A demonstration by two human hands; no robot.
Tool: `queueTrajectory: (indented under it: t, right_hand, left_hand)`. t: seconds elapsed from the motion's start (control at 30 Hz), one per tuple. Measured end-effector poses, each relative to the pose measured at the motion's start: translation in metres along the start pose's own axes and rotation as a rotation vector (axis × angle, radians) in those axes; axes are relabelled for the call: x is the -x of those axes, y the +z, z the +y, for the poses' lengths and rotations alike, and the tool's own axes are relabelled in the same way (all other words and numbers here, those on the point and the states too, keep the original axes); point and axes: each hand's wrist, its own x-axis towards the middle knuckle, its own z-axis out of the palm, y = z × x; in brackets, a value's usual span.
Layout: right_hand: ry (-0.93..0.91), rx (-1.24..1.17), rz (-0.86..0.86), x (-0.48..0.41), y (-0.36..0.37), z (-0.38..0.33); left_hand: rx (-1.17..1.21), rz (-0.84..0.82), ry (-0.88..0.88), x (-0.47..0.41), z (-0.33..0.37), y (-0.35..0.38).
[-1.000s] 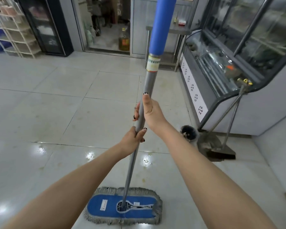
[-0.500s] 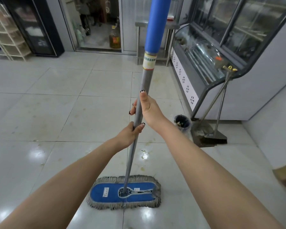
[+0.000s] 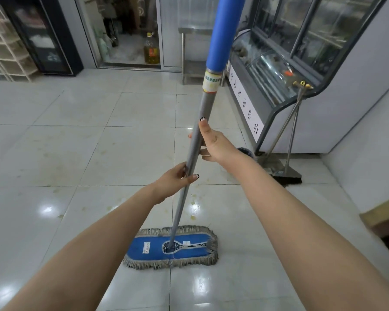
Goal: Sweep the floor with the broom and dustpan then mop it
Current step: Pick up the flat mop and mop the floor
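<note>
A flat mop with a blue pad and grey fringe (image 3: 172, 246) lies flat on the white tiled floor (image 3: 76, 153) in front of me. Its grey pole (image 3: 206, 106) rises toward me and ends in a blue foam sleeve. My left hand (image 3: 176, 178) grips the pole lower down. My right hand (image 3: 213, 142) holds it higher up, thumb laid along the shaft. The broom (image 3: 288, 173) and the dustpan (image 3: 271, 163) lean against the glass display counter at the right.
A glass display fridge (image 3: 279, 70) runs along the right side, with a small dark bin (image 3: 246, 151) at its foot. A steel table (image 3: 193, 52), an oil bottle (image 3: 151, 49) and a doorway are at the back. White shelving (image 3: 7, 55) stands far left. Yellowish stains (image 3: 192, 217) mark the tiles.
The mop head has slid to the right and slightly away across the tiles. My view has shifted, and both hands keep their hold on the pole.
</note>
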Motion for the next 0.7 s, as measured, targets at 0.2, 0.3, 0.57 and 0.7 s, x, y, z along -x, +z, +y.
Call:
queueTrajectory:
  t: [0.2, 0.3, 0.57, 0.7]
  right_hand:
    - [0.214, 0.005, -0.034, 0.025, -0.005, 0.001]
    - [0.261, -0.101, -0.004, 0.037, 0.001, 0.002]
    - [0.249, -0.399, -0.124, 0.097, 0.016, 0.016]
    - [0.281, -0.662, -0.171, 0.133, 0.012, 0.028]
  left_hand:
    - [0.081, -0.03, -0.073, 0.005, -0.017, -0.016]
    - [0.184, -0.013, -0.198, 0.011, -0.03, -0.022]
    - [0.577, -0.254, -0.678, 0.037, -0.034, 0.017]
    - [0.705, -0.288, -0.742, 0.053, -0.033, 0.044]
